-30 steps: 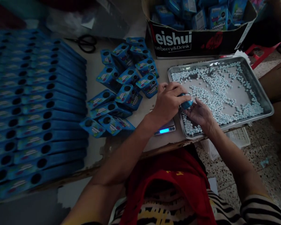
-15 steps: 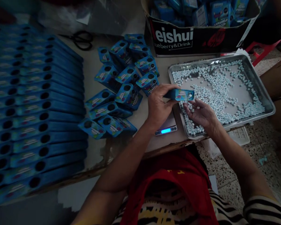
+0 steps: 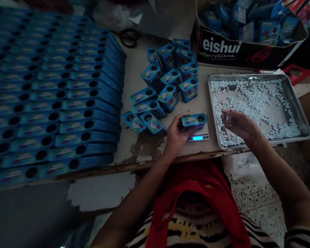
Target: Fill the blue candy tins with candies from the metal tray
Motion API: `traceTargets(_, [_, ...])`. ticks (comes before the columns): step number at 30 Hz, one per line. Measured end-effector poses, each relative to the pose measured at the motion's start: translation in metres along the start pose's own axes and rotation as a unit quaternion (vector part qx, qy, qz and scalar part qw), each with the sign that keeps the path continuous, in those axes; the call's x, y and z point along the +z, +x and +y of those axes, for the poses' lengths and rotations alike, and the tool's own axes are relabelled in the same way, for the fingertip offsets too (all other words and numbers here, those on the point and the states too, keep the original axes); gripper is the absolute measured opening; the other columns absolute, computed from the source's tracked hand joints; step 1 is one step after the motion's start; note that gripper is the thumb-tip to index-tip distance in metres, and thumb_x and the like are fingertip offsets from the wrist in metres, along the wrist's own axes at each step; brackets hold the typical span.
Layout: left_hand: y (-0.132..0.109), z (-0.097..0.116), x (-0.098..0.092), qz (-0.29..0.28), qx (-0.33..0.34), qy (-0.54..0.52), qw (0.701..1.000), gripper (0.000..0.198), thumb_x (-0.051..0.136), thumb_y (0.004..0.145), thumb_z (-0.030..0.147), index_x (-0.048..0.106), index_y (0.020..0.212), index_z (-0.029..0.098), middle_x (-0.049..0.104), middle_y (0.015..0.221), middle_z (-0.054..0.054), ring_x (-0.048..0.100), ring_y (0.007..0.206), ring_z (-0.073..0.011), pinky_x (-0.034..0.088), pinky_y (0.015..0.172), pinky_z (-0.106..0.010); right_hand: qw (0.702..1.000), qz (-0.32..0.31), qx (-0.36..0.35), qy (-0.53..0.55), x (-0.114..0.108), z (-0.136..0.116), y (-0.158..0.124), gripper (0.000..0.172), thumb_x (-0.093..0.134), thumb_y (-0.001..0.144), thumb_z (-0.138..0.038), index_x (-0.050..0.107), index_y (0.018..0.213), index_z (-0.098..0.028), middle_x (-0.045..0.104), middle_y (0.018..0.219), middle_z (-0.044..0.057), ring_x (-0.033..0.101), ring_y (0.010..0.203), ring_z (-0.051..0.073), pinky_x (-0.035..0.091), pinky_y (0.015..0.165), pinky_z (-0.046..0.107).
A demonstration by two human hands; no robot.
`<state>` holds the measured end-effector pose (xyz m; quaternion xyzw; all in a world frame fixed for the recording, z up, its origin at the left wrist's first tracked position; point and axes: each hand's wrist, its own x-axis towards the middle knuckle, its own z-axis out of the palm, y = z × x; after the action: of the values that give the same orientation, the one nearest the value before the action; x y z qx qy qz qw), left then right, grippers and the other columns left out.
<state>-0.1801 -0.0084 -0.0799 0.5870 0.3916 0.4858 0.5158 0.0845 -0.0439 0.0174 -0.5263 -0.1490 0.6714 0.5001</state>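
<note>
My left hand (image 3: 177, 135) is closed around the lower end of a small blue candy box (image 3: 193, 120). A dark round hole shows in the box's printed top. The box stands at the digital scale (image 3: 198, 138), whose display glows blue; I cannot tell whether it rests on the plate. Over the near left part of a metal tray (image 3: 303, 132) is my right hand (image 3: 240, 125), with fingers curled and a few pale candies at the fingertips. Many small pale blue candies (image 3: 255, 103) are spread in the tray.
Several blue boxes (image 3: 168, 98) stand loosely left of the scale. Packed rows of similar boxes (image 3: 90, 125) fill the table's left side. Black scissors (image 3: 129, 37) lie behind. A black carton (image 3: 219, 51) of blue boxes stands behind the tray, with red plastic (image 3: 298, 74) beside it.
My left hand has lowered the box from the tray's edge to the scale. My right hand has drawn away from the box, and its fingers have curled. The view has shifted left.
</note>
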Motion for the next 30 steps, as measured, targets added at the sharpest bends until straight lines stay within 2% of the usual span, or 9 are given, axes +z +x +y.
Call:
traceTargets(3, [-0.011,0.021,-0.015,0.014,0.082,0.125,0.989,0.069,0.091,0.089,0.047,0.061,0.146,0.024,0.07,0.147,-0.014,0.068,0.141,-0.0302,0.055,0.124,-0.046,0.997,-0.023,-0.017,-0.068,0.019,-0.01,-0.013,0.024,0.082,0.081,-0.007,0.08,0.102,-0.016,0.078,0.088,0.003,0.068,0.072,0.009,0.058,0.064,0.018])
traceTargets(5, [-0.022,0.041,-0.032,0.01,0.128,0.212,0.969,0.063,0.087,0.094,0.043,0.061,0.149,0.026,0.071,0.147,-0.012,0.069,0.14,-0.0307,0.056,0.124,-0.048,0.992,-0.035,-0.027,-0.122,0.03,-0.017,-0.021,0.03,0.084,0.078,-0.004,0.08,0.105,-0.015,0.08,0.094,0.005,0.071,0.076,0.01,0.06,0.07,0.019])
traceTargets(9, [-0.043,0.071,-0.069,0.019,0.225,0.28,0.933,0.057,0.083,0.098,0.032,0.062,0.151,0.031,0.075,0.141,-0.009,0.073,0.134,-0.0308,0.062,0.118,-0.051,0.981,-0.026,-0.035,-0.189,0.043,-0.029,-0.03,0.018,0.088,0.087,-0.015,0.079,0.102,-0.014,0.08,0.093,0.006,0.068,0.071,0.009,0.058,0.064,0.019])
traceTargets(13, [-0.053,0.077,-0.097,0.064,0.248,0.299,0.919,0.058,0.083,0.098,0.025,0.063,0.151,0.035,0.077,0.138,-0.007,0.075,0.13,-0.0313,0.064,0.115,-0.055,0.981,0.009,-0.024,-0.19,0.054,-0.034,-0.029,0.018,0.092,0.089,-0.022,0.076,0.092,-0.014,0.072,0.076,0.002,0.06,0.06,0.007,0.048,0.049,0.016])
traceTargets(16, [-0.058,0.075,-0.112,0.093,0.23,0.302,0.921,0.06,0.085,0.096,0.024,0.064,0.152,0.034,0.078,0.133,-0.007,0.076,0.124,-0.0328,0.066,0.11,-0.058,0.985,0.017,-0.01,-0.172,0.063,-0.034,-0.027,0.016,0.09,0.088,-0.018,0.074,0.087,-0.015,0.068,0.072,0.0,0.058,0.059,0.006,0.046,0.047,0.015])
traceTargets(19, [-0.061,0.073,-0.12,0.098,0.215,0.303,0.923,0.059,0.084,0.097,0.026,0.064,0.152,0.035,0.078,0.131,-0.007,0.078,0.121,-0.0332,0.068,0.106,-0.058,0.987,0.008,-0.016,-0.157,0.073,-0.034,-0.024,0.012,0.085,0.089,-0.014,0.074,0.09,-0.016,0.07,0.077,0.0,0.064,0.066,0.007,0.052,0.055,0.016])
traceTargets(23, [-0.06,0.075,-0.124,0.089,0.226,0.335,0.91,0.061,0.083,0.098,0.024,0.062,0.153,0.035,0.08,0.13,-0.007,0.078,0.12,-0.0321,0.069,0.105,-0.056,0.986,-0.018,-0.037,-0.163,0.08,-0.034,-0.022,0.013,0.085,0.089,-0.014,0.074,0.094,-0.019,0.07,0.081,-0.002,0.069,0.074,0.008,0.056,0.063,0.017])
traceTargets(27, [-0.057,0.078,-0.121,0.069,0.252,0.341,0.903,0.062,0.083,0.097,0.019,0.061,0.153,0.034,0.08,0.132,-0.007,0.078,0.123,-0.0305,0.069,0.106,-0.053,0.974,-0.045,-0.045,-0.216,0.08,-0.03,-0.019,0.023,0.093,0.084,-0.019,0.076,0.098,-0.017,0.073,0.081,-0.001,0.067,0.071,0.009,0.057,0.064,0.02])
traceTargets(30, [-0.057,0.077,-0.112,0.048,0.261,0.331,0.906,0.053,0.081,0.098,0.019,0.065,0.148,0.031,0.081,0.129,-0.007,0.08,0.12,-0.0277,0.07,0.103,-0.046,0.962,-0.053,-0.059,-0.26,0.081,-0.03,-0.017,0.027,0.096,0.085,-0.028,0.077,0.1,-0.016,0.074,0.08,0.001,0.067,0.068,0.01,0.055,0.06,0.021])
